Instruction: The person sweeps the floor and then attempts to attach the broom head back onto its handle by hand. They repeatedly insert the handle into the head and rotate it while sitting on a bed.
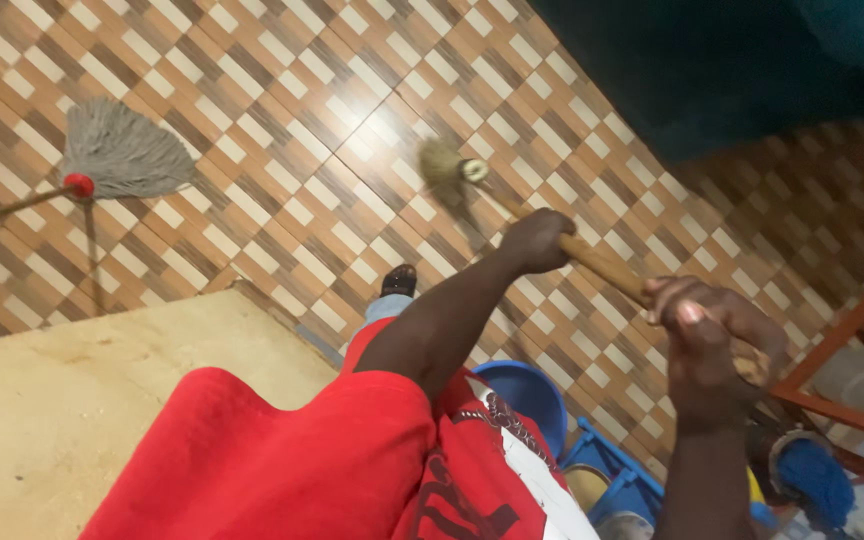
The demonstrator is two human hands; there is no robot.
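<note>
I hold a mop by its wooden handle (602, 265) with both hands. My left hand (537, 240) grips the handle farther down, toward the head. My right hand (712, 335) is closed around the upper end, nearer to me. The mop head (442, 165) is a small tan bundle of strings, blurred, over the patterned brown and white tiled floor (282, 90). My red shirt (332, 460) fills the lower middle, and my sandalled foot (398, 280) shows on the tiles below the left arm.
A second mop (122, 150) with grey strings and a red collar lies on the tiles at the left, its handle running off the frame. A blue bucket (532, 390) and blue wringer (617, 480) stand near me. A plywood surface (72, 400) is lower left, an orange metal frame (842, 335) at right, dark teal furniture (712, 70) upper right.
</note>
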